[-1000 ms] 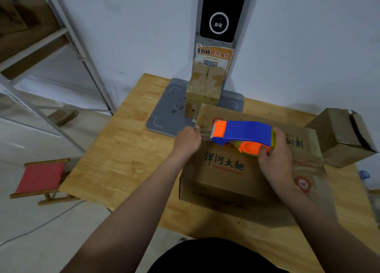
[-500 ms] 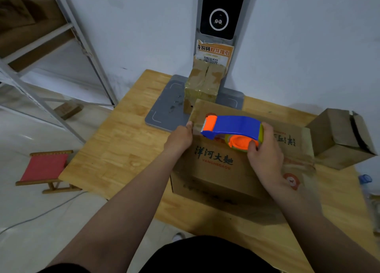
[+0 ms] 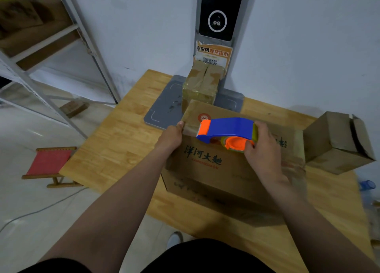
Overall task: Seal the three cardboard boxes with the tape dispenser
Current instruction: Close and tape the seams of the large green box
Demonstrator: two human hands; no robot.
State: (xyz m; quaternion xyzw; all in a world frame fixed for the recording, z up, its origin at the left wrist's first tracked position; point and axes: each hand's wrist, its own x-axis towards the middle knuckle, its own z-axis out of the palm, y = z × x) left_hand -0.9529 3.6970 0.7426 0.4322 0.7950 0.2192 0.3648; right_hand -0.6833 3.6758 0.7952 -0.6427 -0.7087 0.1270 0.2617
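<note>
A large cardboard box (image 3: 207,170) with dark printed characters lies on the wooden table (image 3: 115,143) in front of me. My right hand (image 3: 265,149) grips a blue and orange tape dispenser (image 3: 226,129) over the box's top, its orange nose toward the left edge. My left hand (image 3: 171,136) holds the box's upper left edge, thumb on top. A small taped box (image 3: 200,87) stands behind on a grey base. A third box (image 3: 337,143) with a dark tape strip sits at the right.
A grey scanner stand (image 3: 218,22) with a black screen rises at the back on its grey base plate (image 3: 162,108). Metal shelving (image 3: 41,53) stands at the left, a small red stool (image 3: 49,164) on the floor beside the table. A blue bottle (image 3: 367,185) lies at the right.
The dispenser and both hands have stayed over the big box's left end, the dispenser nose shifting slightly left. My view has drifted a little.
</note>
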